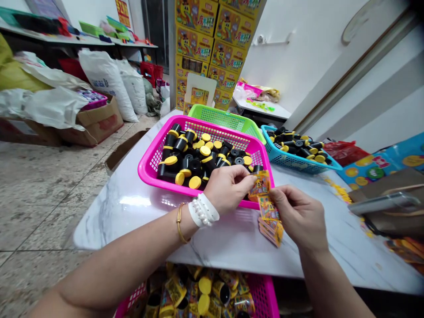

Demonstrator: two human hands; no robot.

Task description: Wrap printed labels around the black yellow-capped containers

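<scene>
My left hand (230, 185) is closed in a pinch on the top of an orange printed label (260, 184). Against the right edge of more orange labels (270, 210), my right hand (298, 214) presses thumb and fingers together. Below them a thicker stack of labels (271, 232) hangs over the table. Both hands are above the front right corner of a pink basket (195, 192), which holds many small black containers (180, 143) with yellow lids (194, 182). Whether the labels are joined in one strip, I cannot tell.
A green basket (228, 117) stands behind the pink one. At its right, a blue basket (291, 165) holds more black containers. Under the white table (119, 221), another pink basket (265, 291) is full of labelled containers. Yellow boxes (198, 42) are stacked beyond; sacks (102, 81) stand left.
</scene>
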